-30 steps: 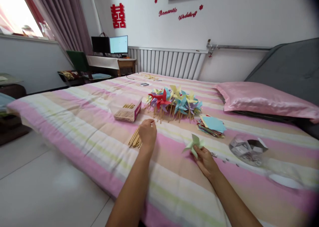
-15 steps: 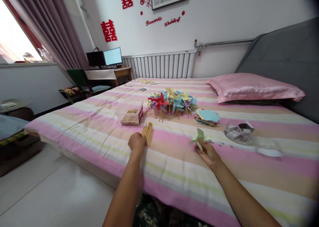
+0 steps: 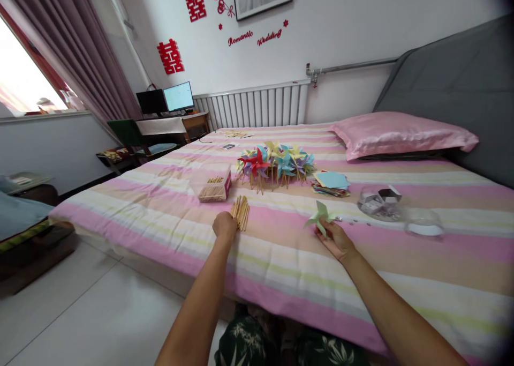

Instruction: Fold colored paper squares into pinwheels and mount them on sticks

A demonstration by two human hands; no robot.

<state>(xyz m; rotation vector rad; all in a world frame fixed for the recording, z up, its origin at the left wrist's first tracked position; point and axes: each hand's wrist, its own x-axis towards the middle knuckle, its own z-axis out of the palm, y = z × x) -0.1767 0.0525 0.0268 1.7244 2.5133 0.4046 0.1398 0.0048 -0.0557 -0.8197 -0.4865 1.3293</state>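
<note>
My left hand [image 3: 225, 226] is closed against the left edge of a small pile of thin wooden sticks [image 3: 241, 213] on the striped bedspread. Its fingertips are tucked out of sight, so I cannot tell if a stick is between them. A pale green paper pinwheel [image 3: 321, 216] is pinched in my right hand [image 3: 335, 241], just above the bed. Tiny metal pieces [image 3: 353, 223] lie to the right of that hand. Beyond both hands stands a cluster of finished pinwheels [image 3: 277, 161] on sticks, in red, blue, yellow and purple.
Behind the pile of sticks is a clear box [image 3: 213, 189] holding more sticks. A stack of coloured paper [image 3: 332, 181] lies right of the cluster. Farther right are an open clear tub [image 3: 377, 202] with small packets and a clear lid [image 3: 423, 225]. A pink pillow [image 3: 401, 133] rests by the headboard.
The camera view has shifted slightly. Both hands stay in nearly the same places, the left at the sticks and the right holding the green pinwheel.
</note>
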